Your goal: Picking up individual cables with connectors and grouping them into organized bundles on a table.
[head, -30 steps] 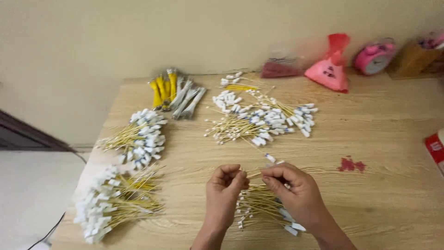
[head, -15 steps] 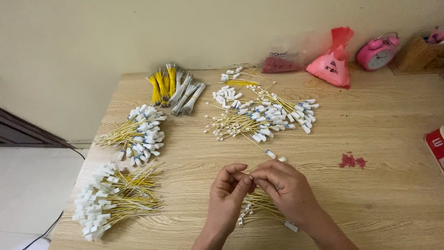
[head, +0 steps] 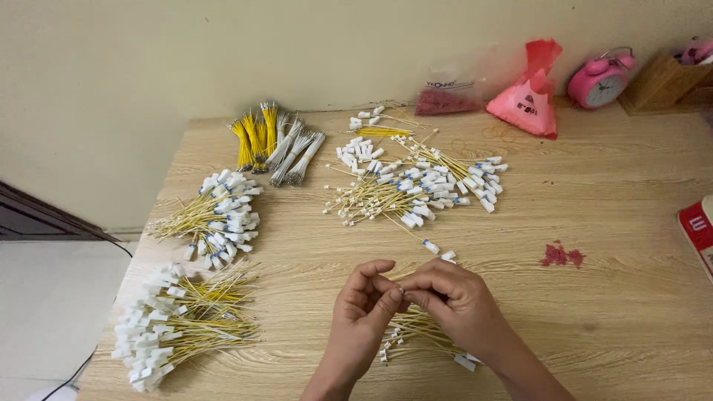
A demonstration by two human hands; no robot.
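My left hand (head: pixel 362 314) and my right hand (head: pixel 451 298) meet near the front of the wooden table (head: pixel 609 223), fingertips pinched together on a thin yellow wire. Under my right hand lies a small bundle of yellow wires with white connectors (head: pixel 423 338). Two loose white connectors (head: pixel 438 250) lie just beyond my hands. What sits between my fingertips is mostly hidden.
Wire piles with white connectors lie at front left (head: pixel 174 323), mid left (head: pixel 215 217) and centre back (head: pixel 416 182). Yellow and grey wire bundles (head: pixel 271 145) sit at the back. A pink bag (head: pixel 529 93), a pink alarm clock (head: pixel 600 80), a red stain (head: pixel 562 255) and a red box edge (head: pixel 698 230) are to the right.
My hands have drawn together over the small bundle, fingertips now touching. The view has shifted a little.
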